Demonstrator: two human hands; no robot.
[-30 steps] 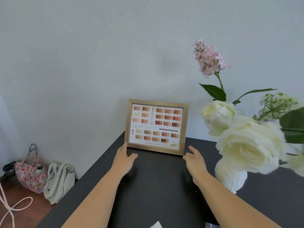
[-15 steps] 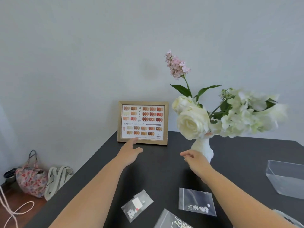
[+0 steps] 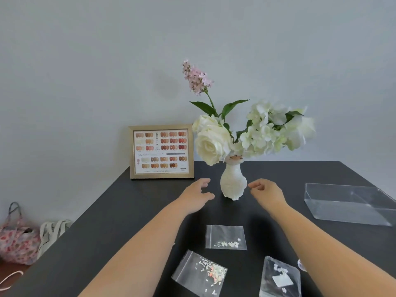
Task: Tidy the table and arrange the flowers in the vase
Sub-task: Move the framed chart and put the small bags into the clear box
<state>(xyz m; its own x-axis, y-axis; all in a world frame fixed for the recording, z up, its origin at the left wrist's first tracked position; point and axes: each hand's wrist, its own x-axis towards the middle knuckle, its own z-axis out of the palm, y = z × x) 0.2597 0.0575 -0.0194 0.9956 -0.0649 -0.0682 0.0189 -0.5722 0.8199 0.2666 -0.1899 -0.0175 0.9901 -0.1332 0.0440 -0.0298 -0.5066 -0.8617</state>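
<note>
Dark table (image 3: 128, 211): both grips apart, left hand (image 3: 196, 195) and right hand (image 3: 266, 192) flanking vase (image 3: 233, 183), touching nothing

Your work surface is a dark matte table (image 3: 120, 213) set against the wall. Standing on it: a white cat-shaped vase (image 3: 233, 182) with flowers, and just left of it, at the back edge, a gold-framed colour chart (image 3: 161, 152). An empty clear plastic tray (image 3: 351, 203) lies at the right. Near you lie three small clear zip bags (image 3: 225, 237) of tiny pale pieces.
</note>
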